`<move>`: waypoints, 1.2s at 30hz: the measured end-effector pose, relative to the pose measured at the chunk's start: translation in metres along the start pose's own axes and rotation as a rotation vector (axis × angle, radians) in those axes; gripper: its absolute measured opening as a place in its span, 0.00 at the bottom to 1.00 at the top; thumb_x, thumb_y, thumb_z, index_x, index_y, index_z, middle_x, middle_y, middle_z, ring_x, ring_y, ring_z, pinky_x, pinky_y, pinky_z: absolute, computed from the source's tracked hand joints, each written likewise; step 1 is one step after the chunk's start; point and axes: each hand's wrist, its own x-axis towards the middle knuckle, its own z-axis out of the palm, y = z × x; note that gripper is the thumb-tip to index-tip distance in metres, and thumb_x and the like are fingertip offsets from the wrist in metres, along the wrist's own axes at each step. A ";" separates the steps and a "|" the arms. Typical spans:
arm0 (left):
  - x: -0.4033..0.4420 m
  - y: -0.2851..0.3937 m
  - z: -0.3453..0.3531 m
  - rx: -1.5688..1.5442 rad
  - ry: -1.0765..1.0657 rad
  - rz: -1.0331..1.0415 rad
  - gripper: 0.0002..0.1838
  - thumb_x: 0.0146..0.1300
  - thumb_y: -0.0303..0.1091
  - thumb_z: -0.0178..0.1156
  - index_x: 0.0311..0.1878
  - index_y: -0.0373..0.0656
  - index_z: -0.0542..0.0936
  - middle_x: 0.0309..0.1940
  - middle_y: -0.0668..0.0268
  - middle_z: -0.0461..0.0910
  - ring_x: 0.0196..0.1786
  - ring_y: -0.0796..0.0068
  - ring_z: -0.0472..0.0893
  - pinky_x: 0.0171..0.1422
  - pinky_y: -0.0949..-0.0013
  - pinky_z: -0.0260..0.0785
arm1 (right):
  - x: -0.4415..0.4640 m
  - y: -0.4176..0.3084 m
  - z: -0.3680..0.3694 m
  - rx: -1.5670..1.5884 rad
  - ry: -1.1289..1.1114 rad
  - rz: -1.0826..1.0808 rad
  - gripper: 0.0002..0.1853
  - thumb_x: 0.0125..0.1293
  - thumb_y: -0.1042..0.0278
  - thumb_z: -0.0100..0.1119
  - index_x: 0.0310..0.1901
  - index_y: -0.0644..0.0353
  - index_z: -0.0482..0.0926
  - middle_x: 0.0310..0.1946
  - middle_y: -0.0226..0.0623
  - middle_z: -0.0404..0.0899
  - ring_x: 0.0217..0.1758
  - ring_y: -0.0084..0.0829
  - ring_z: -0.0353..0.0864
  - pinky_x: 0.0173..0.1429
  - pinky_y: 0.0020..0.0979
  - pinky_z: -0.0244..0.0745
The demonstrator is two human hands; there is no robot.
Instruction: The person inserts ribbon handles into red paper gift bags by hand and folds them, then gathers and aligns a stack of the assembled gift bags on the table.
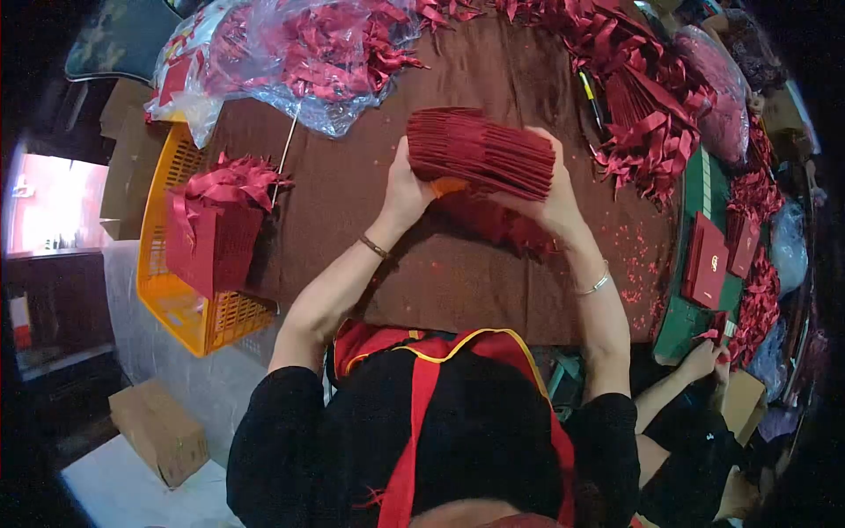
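Above the table, a thick stack of red cards (480,151) is held between my two hands, its many layered edges turned up toward me. My left hand (409,189) grips the left end, with a bit of orange (449,186) by its fingers. On the opposite end, my right hand (556,198) is closed, thumb up along the side. Most fingers are hidden beneath the stack. More red material (502,224) lies in shadow below it on the brown-covered table (396,290).
A yellow plastic crate (151,238) at the left holds red pieces with ribbons (216,229). Plastic-wrapped ribbons (308,53) and ribboned stacks (647,106) line the far side, near a yellow-black tool (590,92). At right, a co-worker's hand (701,359) works beside a green board (673,330).
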 end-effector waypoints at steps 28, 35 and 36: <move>0.030 0.073 0.087 2.044 -0.605 0.429 0.30 0.38 0.36 0.70 0.46 0.40 0.69 0.35 0.59 0.74 0.40 0.58 0.76 0.42 0.60 0.69 | 0.005 0.005 -0.035 -0.114 -0.160 -0.047 0.56 0.33 0.47 0.77 0.62 0.60 0.55 0.62 0.48 0.58 0.66 0.47 0.59 0.68 0.41 0.55; 0.022 0.068 0.087 2.064 -0.605 0.492 0.28 0.39 0.36 0.69 0.46 0.41 0.70 0.35 0.60 0.74 0.40 0.59 0.76 0.42 0.61 0.69 | 0.012 -0.022 -0.047 -0.479 -0.175 -0.113 0.39 0.38 0.49 0.74 0.50 0.62 0.70 0.50 0.42 0.72 0.59 0.43 0.68 0.67 0.47 0.54; 0.023 0.068 0.086 2.073 -0.616 0.502 0.29 0.39 0.36 0.69 0.46 0.41 0.69 0.35 0.60 0.74 0.40 0.59 0.76 0.42 0.61 0.70 | 0.014 -0.025 -0.047 -0.433 -0.225 -0.032 0.35 0.38 0.54 0.75 0.47 0.63 0.71 0.48 0.42 0.73 0.55 0.41 0.72 0.64 0.42 0.60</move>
